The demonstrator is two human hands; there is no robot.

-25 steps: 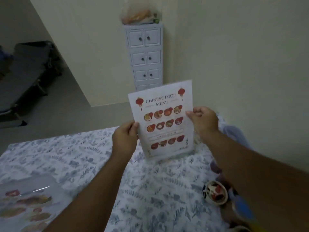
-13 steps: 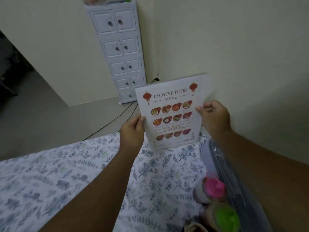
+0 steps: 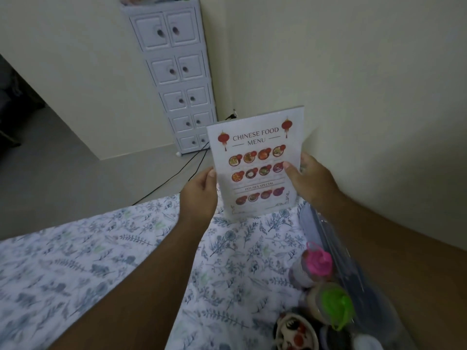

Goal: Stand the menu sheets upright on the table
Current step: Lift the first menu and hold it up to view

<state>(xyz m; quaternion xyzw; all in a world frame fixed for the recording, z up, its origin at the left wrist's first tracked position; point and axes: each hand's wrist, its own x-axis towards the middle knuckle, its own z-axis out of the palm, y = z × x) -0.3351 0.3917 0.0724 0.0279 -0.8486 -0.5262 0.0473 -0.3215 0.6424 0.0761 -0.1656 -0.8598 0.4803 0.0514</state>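
A white "Chinese Food Menu" sheet [image 3: 257, 157] with red lanterns and pictures of dishes stands upright at the far edge of the table [image 3: 101, 261], its bottom edge on the floral cloth. My left hand [image 3: 199, 195] grips its left edge with the thumb on the front. My right hand [image 3: 307, 178] grips its right edge, thumb over the dish pictures. The sheet tilts slightly to the left, close to the cream wall behind it.
At the right front stand a pink-capped bottle [image 3: 313, 266], a green-capped bottle [image 3: 331, 304], a small patterned bowl [image 3: 295, 332] and a clear plastic sleeve [image 3: 336, 248]. A white drawer tower [image 3: 177, 79] and a black cable [image 3: 171, 178] are on the floor beyond.
The menu has moved right and down toward the far right table corner, both hands still on it. My view has swung right, and the bottles have come into sight.
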